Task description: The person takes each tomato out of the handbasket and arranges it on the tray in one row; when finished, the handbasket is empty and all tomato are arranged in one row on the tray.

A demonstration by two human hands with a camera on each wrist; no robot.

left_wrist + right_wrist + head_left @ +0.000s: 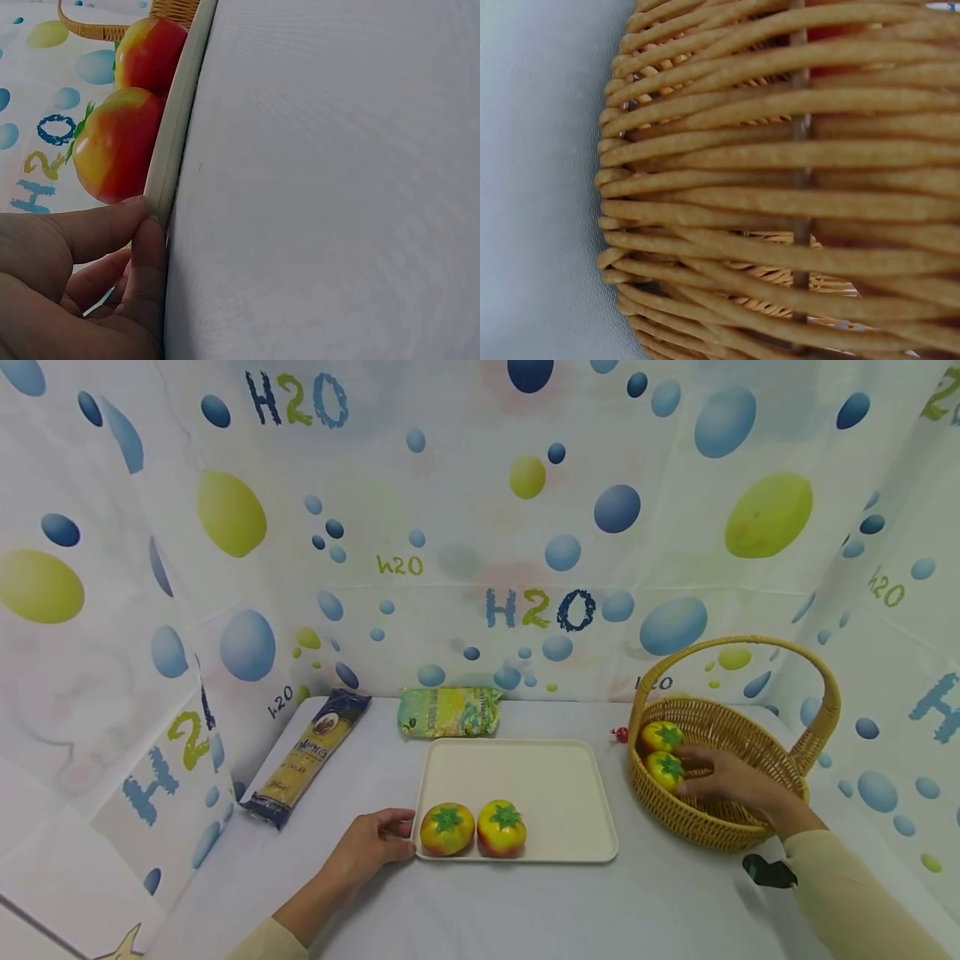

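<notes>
The nearer fruit (663, 771) lies inside the left of the wicker basket (697, 828), at the fingertips of the right hand (723, 777); whether they grip it cannot be told. The left hand (369, 846) pinches the tray (517, 772) beside two more fruits (447, 831).

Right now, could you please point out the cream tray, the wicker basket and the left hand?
Cream tray (562, 797), head view: bare surface on its right half.
Wicker basket (692, 827), head view: front outer wall.
Left hand (366, 846), head view: middle of the hand.
</notes>
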